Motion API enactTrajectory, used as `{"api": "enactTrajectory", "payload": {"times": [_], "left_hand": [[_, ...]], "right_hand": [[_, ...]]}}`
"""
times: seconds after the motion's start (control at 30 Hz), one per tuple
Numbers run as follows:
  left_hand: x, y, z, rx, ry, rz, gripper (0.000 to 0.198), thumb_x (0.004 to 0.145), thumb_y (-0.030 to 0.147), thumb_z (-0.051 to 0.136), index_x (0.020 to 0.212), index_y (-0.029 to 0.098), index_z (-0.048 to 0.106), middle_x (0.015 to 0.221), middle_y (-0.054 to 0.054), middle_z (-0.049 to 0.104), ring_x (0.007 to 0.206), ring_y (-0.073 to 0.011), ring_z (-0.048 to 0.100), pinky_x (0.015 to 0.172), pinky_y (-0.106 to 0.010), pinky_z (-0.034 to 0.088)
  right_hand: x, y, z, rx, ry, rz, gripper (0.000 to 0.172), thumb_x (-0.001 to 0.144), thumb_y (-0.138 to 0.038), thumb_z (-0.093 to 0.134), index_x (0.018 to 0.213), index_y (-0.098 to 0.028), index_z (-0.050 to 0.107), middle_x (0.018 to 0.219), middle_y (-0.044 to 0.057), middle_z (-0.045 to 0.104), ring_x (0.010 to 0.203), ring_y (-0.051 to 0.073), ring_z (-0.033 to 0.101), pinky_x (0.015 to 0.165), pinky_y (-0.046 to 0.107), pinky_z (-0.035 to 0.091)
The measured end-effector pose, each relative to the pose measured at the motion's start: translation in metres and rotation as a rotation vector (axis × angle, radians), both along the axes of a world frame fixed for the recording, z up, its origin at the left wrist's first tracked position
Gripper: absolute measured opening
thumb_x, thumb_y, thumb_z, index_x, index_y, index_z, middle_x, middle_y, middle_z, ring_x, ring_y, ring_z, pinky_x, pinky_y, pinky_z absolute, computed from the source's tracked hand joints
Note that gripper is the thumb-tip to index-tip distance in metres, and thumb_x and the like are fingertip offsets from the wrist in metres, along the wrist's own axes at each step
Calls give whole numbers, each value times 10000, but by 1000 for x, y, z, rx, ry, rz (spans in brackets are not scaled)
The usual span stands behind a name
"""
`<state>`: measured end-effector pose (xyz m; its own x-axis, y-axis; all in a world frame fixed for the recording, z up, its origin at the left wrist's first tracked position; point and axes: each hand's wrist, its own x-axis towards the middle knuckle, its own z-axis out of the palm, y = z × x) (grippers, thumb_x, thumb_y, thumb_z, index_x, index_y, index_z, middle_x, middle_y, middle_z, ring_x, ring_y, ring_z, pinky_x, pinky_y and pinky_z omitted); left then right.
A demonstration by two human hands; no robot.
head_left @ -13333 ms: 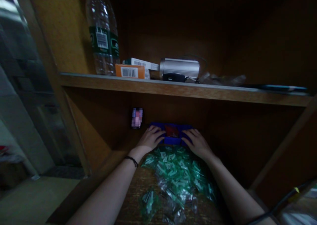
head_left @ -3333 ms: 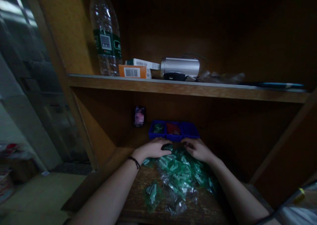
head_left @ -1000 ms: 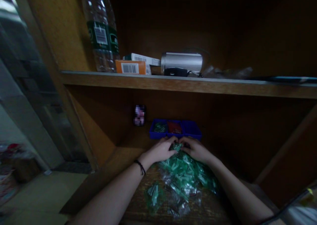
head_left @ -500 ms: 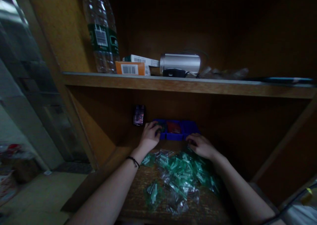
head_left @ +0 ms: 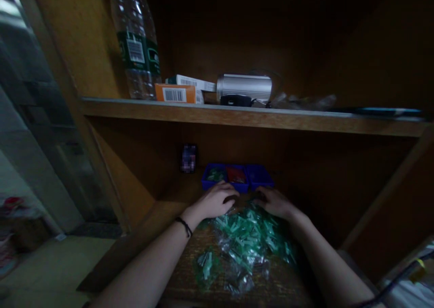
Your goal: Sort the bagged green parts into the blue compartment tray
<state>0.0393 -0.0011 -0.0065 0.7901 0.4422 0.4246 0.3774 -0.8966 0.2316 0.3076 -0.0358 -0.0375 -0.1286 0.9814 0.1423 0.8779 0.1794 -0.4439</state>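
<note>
My left hand [head_left: 220, 199], a dark cord round its wrist, is just in front of the blue compartment box [head_left: 243, 187]. Its fingers are curled towards the thumb; anything between them is too small or dark to make out. My right hand [head_left: 274, 202] sits at the far right edge of the heap of small clear bags with green pieces [head_left: 249, 233], its fingers bent and closed, their tips in shadow. In the box, the left compartment holds dark green items [head_left: 215, 175] and the middle one a red item [head_left: 236, 175].
A phone [head_left: 188, 158] leans at the back left. One separate bag [head_left: 207, 265] lies nearer me. On the shelf [head_left: 210, 111] above stand a plastic bottle [head_left: 137, 50], an orange box [head_left: 176, 93] and a silver cylinder [head_left: 246, 87]. Cabinet walls bound both sides.
My left hand has come out of the left compartment and moved right and nearer me, uncovering the green items. My right hand stays almost in place. The view has shifted slightly.
</note>
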Motion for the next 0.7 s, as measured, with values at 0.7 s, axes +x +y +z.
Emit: {"api": "enactTrajectory", "payload": {"times": [0.7], "left_hand": [[1, -8, 4, -612, -254, -134, 344, 938, 384, 564, 1247, 246, 627, 1241, -23, 680, 1105, -188, 638, 995, -323, 483]], "right_hand": [[-38, -15, 23, 329, 304, 223, 197, 955, -356, 501, 941, -228, 650, 921, 32, 691, 870, 194, 636, 795, 290, 466]]}}
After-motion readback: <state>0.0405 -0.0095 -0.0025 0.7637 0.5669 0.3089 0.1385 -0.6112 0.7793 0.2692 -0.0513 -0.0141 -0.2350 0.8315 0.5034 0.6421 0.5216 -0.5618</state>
